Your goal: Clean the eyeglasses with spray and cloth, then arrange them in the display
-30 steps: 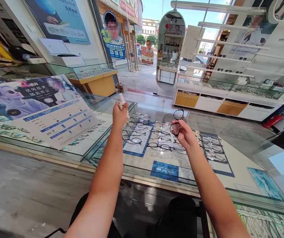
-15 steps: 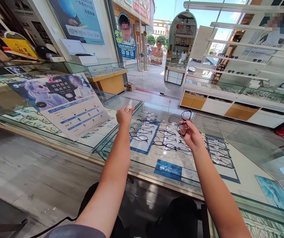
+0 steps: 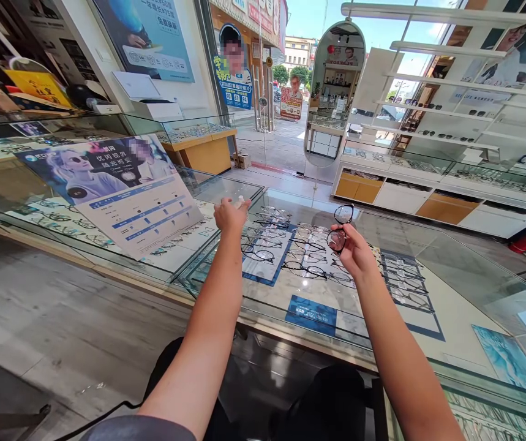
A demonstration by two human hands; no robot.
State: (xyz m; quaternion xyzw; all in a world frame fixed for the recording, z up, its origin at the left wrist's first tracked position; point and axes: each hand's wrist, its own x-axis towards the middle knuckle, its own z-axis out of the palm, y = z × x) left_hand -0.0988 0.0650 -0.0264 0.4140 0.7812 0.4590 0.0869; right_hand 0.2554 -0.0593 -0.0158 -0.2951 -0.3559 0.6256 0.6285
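Observation:
My left hand [image 3: 228, 215] is stretched out over the glass counter [image 3: 428, 257], its fingers closed round a small white thing [image 3: 240, 200], perhaps a bottle or a cloth; only its tip shows. My right hand [image 3: 352, 247] is closed on a pair of black-framed glasses [image 3: 340, 225], held up on edge above the counter. Under the glass lie rows of spectacle frames [image 3: 290, 251] on white and blue trays.
A large advertising poster [image 3: 116, 187] lies on the counter to the left. Beyond stand an oval mirror [image 3: 331, 92], wall shelves with sunglasses [image 3: 446, 110], low cabinets [image 3: 428, 196] and a glass door to the street. My dark-trousered knees [image 3: 327, 398] are below the counter.
The left hand has sunk a little toward the glass, so less of the white thing shows. The view swung left a second ago. The right hand has kept the glasses still.

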